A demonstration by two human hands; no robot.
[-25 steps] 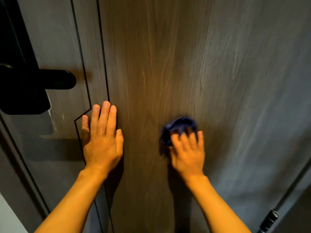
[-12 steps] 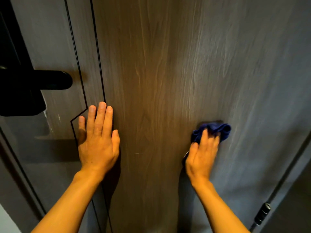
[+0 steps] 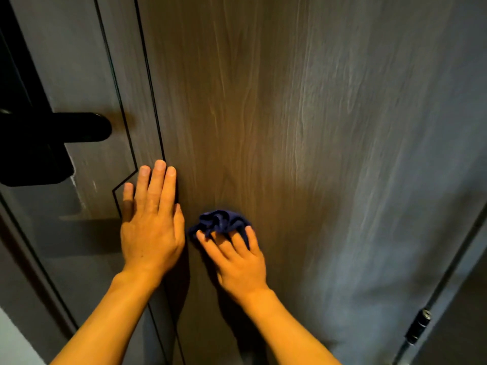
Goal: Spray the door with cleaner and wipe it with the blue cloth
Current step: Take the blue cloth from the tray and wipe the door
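The right hand [image 3: 234, 259] pressed the crumpled blue cloth [image 3: 221, 219] flat against the door [image 3: 303, 127], its fingers [image 3: 253, 238] spread over the lower part of the wad and bent onto it, so that most of the cloth bunched out above the fingertips and a small fold stuck out past the thumb side. The cloth lay on the brown wood-grain panel, below and to the right of the black door handle [image 3: 79, 127], and just beside the left hand [image 3: 150, 222] without clearly touching it. The left hand lay flat on the door, palm down, fingers extended and close together, holding nothing; its fingertips covered the thin black inlay line [image 3: 147, 75] that ran down the door and jogged sideways at that height. The handle's lever pointed toward the cloth from its dark lock plate [image 3: 31, 159]. Further from the handle the grain turned grey-blue, and near the lower corner on that side a dark hinge [image 3: 419, 327] sat at the door's edge. The picture was slightly blurred.
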